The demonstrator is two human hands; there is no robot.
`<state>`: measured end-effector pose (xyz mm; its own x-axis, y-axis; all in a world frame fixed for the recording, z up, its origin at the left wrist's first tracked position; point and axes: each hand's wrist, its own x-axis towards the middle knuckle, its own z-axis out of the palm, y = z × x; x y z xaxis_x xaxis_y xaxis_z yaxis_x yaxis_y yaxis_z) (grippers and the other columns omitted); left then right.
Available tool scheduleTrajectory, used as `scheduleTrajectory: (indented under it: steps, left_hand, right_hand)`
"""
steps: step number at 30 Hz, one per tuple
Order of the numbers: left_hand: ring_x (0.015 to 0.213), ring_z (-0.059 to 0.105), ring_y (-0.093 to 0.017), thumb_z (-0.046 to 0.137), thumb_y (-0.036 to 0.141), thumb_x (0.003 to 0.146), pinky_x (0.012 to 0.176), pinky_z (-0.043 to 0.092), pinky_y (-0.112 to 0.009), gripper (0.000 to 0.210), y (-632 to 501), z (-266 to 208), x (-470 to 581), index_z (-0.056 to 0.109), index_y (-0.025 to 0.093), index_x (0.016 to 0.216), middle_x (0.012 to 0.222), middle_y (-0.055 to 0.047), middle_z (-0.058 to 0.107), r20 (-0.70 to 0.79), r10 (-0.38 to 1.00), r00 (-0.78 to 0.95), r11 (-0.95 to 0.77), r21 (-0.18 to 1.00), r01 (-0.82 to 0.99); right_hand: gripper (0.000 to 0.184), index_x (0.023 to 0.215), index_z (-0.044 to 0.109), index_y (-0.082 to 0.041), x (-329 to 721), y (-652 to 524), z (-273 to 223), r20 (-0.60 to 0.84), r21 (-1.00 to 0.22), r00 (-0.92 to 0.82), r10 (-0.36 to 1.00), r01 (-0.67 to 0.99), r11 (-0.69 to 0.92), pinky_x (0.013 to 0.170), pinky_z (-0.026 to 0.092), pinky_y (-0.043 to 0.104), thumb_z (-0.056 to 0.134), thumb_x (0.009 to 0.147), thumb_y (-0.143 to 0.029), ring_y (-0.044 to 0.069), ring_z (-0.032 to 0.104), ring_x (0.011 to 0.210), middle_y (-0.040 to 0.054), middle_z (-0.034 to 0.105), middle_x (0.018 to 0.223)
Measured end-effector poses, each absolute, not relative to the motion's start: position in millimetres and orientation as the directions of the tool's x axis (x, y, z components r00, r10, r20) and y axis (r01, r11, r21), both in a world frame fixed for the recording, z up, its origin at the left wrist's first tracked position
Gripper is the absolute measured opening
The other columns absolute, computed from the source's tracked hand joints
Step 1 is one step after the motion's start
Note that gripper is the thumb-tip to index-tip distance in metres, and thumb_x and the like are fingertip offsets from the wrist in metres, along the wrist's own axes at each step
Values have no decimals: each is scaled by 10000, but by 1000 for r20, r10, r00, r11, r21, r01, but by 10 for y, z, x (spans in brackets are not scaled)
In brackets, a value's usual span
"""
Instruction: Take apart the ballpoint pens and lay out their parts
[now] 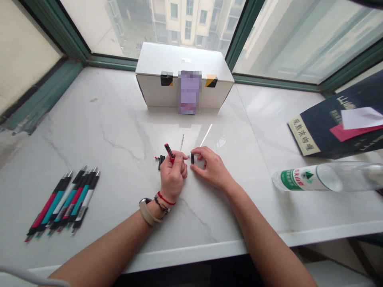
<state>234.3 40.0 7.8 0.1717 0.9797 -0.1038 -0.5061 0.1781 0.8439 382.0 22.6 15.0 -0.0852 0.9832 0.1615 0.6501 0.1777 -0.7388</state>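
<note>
My left hand (173, 177) is closed around a red and black pen barrel (169, 152), which points up and to the left. Across from it, my right hand (212, 167) has its thumb and index finger at the two ends of a short black pen grip (192, 158). On the table just beyond my hands lies a thin white refill (182, 141). Small black pen parts (160, 162), one with a red tip, lie to the left of my left hand. A tiny metallic piece (188, 156) shows between the hands; its exact form is too small to tell.
Several assembled pens (64, 201) in red, teal and white lie in a row at left. A white box (161, 93) stands at the back by the window. To the right are a lying water bottle (311, 177) and a dark paper bag (323, 123). The table's front edge (191, 253) runs below my forearms.
</note>
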Motion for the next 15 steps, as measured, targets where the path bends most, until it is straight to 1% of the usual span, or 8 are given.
scheduleTrajectory:
  steps: [4, 10, 15]
  left_hand:
    - [364, 229, -28, 602, 429, 869, 370, 222, -158, 266, 396, 83, 2347, 540, 182, 794, 470, 110, 276, -100, 982, 158, 169, 837, -521]
    - [363, 229, -27, 598, 425, 872, 369, 218, -159, 261, 401, 82, 2341, 539, 183, 794, 471, 109, 275, -98, 983, 156, 167, 832, -529]
    - [364, 231, -29, 593, 434, 876, 376, 218, -168, 268, 384, 77, 2352, 548, 182, 796, 467, 108, 277, -88, 984, 155, 158, 837, -524]
  right_hand:
    - [394, 1166, 585, -238, 3806, 241, 132, 180, -730, -65, 982, 660, 177, 771, 491, 314, 658, 783, -184, 169, 589, 829, 59, 610, 1103]
    - [421, 1205, 577, -258, 3806, 247, 128, 183, -717, -80, 980, 671, 188, 776, 486, 318, 659, 796, -198, 173, 589, 836, 59, 612, 1134]
    - [421, 1206, 584, -265, 3780, 253, 121, 191, -700, -86, 978, 687, 196, 818, 482, 340, 667, 798, -206, 176, 584, 832, 57, 623, 1134]
